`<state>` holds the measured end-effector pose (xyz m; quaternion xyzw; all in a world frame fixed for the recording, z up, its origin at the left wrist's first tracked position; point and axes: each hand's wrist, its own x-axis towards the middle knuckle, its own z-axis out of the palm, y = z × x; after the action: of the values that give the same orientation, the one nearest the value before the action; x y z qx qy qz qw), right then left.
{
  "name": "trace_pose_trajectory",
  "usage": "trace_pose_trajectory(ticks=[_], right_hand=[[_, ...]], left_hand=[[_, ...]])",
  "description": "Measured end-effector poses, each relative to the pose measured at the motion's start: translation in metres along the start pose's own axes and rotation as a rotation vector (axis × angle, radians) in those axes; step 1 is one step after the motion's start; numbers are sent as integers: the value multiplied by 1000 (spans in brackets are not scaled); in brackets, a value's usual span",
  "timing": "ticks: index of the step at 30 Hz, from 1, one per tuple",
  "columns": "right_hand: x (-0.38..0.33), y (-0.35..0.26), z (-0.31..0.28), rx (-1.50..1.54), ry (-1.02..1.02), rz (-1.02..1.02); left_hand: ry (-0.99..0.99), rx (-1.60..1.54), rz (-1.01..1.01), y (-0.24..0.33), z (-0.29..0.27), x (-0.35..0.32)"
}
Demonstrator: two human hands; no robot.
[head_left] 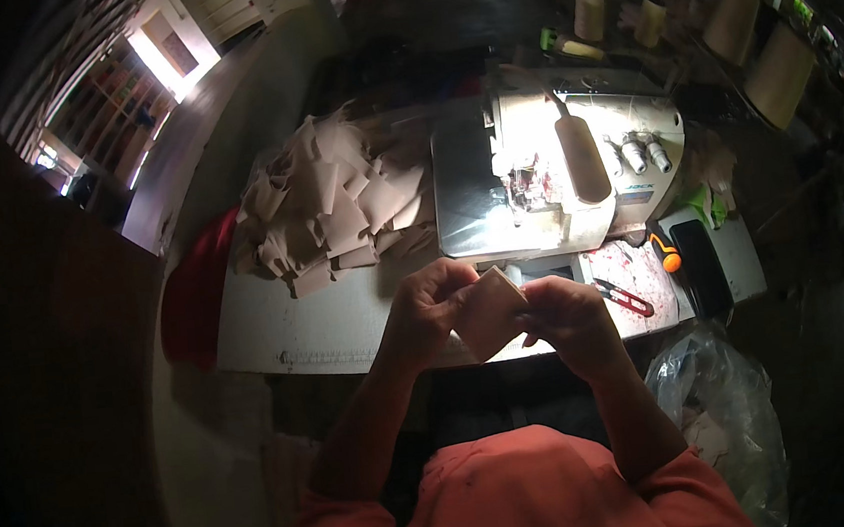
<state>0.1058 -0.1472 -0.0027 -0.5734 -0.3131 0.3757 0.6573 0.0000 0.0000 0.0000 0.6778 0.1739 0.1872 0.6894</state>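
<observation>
Between both my hands is a small folded piece of beige fabric [491, 316], held above the front edge of the white sewing table [338, 333]. My left hand [424, 313] pinches its left side with closed fingers. On the opposite side, my right hand [569, 319] grips the fabric's right edge between thumb and fingers. Just beyond my hands stands a white overlock sewing machine [644, 108], its needle area brightly lit. A big loose heap of beige fabric pieces [342, 205] lies on the table to the left of the machine.
Red-handled thread snips [626, 298] lie right of my hands, near a dark phone-like slab [703, 267] and an orange round-ended tool [671, 260]. A clear plastic bag [724, 388] hangs at the lower right. Thread cones [777, 77] stand at the far right. Something red [199, 293] borders the table's left side.
</observation>
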Motion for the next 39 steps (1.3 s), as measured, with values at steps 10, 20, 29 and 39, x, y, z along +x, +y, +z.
trace_pose_trajectory(ticks=[10, 20, 29, 39], right_hand=[[-1, -5, 1, 26, -24, 6], [36, 48, -14, 333, 174, 121], [25, 60, -8, 307, 216, -56], [50, 51, -15, 210, 247, -33]], left_hand=[[67, 128, 25, 7, 7, 4], [12, 939, 616, -12, 20, 73], [-86, 1055, 579, -20, 18, 73], [-96, 948, 673, -19, 14, 107]])
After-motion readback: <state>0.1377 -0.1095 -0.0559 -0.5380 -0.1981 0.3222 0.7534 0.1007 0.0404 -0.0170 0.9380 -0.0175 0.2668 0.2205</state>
